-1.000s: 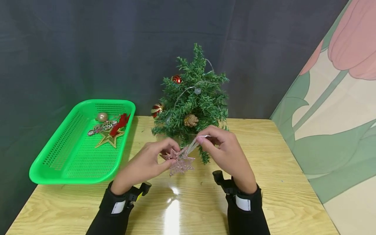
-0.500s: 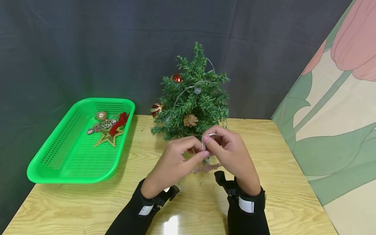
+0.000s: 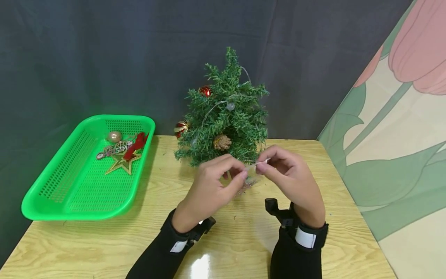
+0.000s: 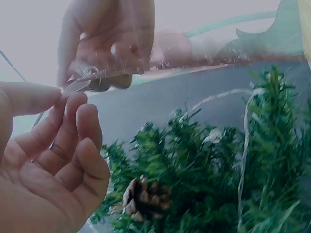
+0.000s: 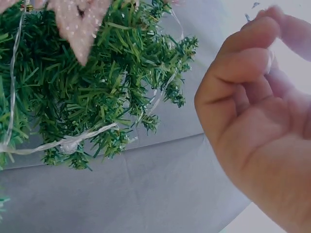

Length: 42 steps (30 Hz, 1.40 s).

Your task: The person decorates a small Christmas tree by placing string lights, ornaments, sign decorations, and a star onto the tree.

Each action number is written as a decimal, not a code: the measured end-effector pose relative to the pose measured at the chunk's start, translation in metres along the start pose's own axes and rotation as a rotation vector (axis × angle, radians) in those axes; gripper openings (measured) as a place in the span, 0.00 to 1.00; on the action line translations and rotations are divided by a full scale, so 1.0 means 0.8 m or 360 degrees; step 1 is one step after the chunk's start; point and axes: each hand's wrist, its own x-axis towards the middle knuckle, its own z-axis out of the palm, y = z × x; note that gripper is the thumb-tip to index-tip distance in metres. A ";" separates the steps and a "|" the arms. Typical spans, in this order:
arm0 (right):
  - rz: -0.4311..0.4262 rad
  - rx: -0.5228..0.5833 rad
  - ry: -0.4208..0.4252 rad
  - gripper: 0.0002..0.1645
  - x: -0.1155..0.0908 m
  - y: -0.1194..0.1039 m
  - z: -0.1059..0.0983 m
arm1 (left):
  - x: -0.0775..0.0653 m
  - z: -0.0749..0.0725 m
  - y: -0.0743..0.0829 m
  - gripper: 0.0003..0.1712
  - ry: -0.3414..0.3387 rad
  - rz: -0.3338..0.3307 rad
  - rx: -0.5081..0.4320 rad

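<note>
A pink glittery star-shaped ornament point(image 5: 80, 24) hangs below my hands, blurred in the head view and partly in sight at the top of the right wrist view. Its translucent ribbon point(image 4: 77, 86) runs between both hands. My left hand point(image 3: 214, 186) pinches the ribbon between thumb and forefinger. Close beside it on the right, my right hand point(image 3: 292, 178) pinches the white end of the ribbon. Just behind both hands stands a small green Christmas tree point(image 3: 226, 120), carrying a pinecone point(image 3: 222, 142), red-and-gold baubles point(image 3: 180, 129) and a string of lights point(image 4: 245, 126).
To the left lies a green plastic basket point(image 3: 87, 205). Inside are a gold star point(image 3: 122, 164), a red decoration point(image 3: 136, 146), a pale bauble point(image 3: 114, 136) and a Merry Christmas sign point(image 3: 114, 149). A dark cloth point(image 3: 104, 58) hangs behind the wooden table point(image 3: 230, 248).
My left hand has let go of the ornament and moved right to the ribbon. The ornament now hangs lower, swinging, and my right hand has shifted slightly right.
</note>
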 end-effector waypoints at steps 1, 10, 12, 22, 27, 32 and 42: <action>-0.0020 0.0048 0.0017 0.07 -0.001 0.001 -0.002 | 0.002 0.004 0.000 0.03 -0.0003 -0.0005 0.0003; -0.0032 0.0069 0.0267 0.09 0.006 0.013 -0.002 | 0.022 0.028 0.014 0.03 0.0154 -0.0034 0.0233; -0.0073 0.0067 0.0305 0.08 0.008 0.014 -0.003 | 0.023 0.031 0.017 0.03 0.0185 -0.0007 0.0303; -0.0110 -0.0479 0.0265 0.08 0.022 0.014 -0.031 | 0.034 0.042 0.015 0.05 0.0261 0.0054 0.0630; -0.0029 -0.0865 0.0176 0.06 0.044 0.010 -0.053 | 0.054 0.045 0.009 0.10 0.0264 0.0032 0.0946; 0.0031 -0.1084 0.0120 0.07 0.063 0.018 -0.060 | 0.068 0.053 0.003 0.17 0.0203 0.0008 0.1198; 0.0007 -0.1272 0.0246 0.07 0.065 0.058 -0.059 | 0.077 0.085 -0.015 0.20 0.0148 -0.0005 0.1602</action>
